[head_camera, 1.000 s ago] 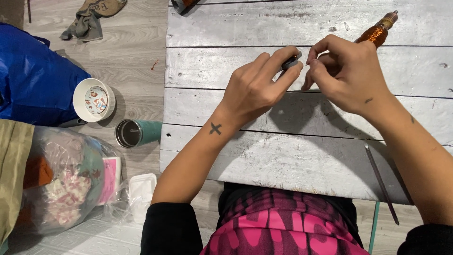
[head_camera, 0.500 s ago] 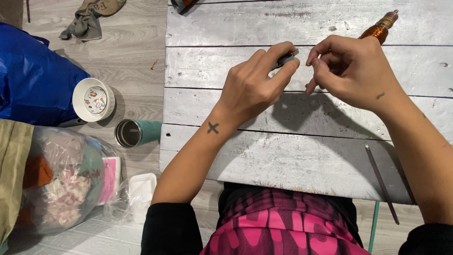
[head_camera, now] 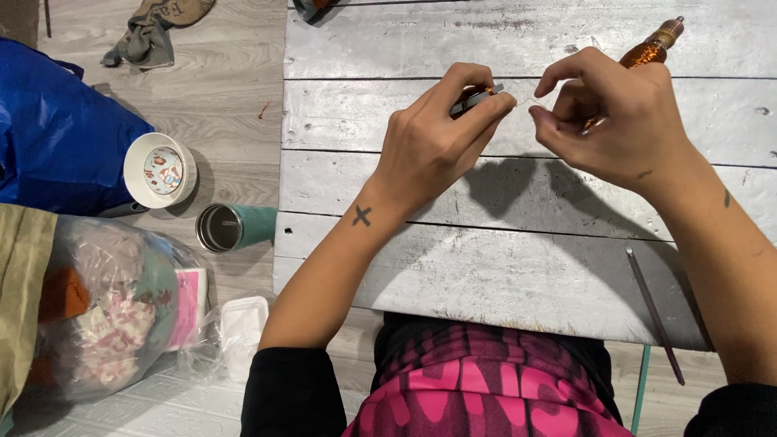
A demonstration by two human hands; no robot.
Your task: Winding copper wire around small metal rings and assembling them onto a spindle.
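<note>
Hands drawn apart | left hand (head_camera: 433,142) pinches tool (head_camera: 476,99), right hand (head_camera: 615,121) pinches wire (head_camera: 524,103) near spool (head_camera: 647,50) | risk: wire slips, pinch too light

We see wide bare planks on the table (head_camera: 486,275) between our arms and toward its near edge, so a hand could pass there freely. Near the far right corner the copper-wire spool (head_camera: 647,53) lies in the way, and a thin dark rod (head_camera: 651,311) lies across the near right edge. At the far edge, a dark object (head_camera: 312,8) sits just left of the middle.
</note>
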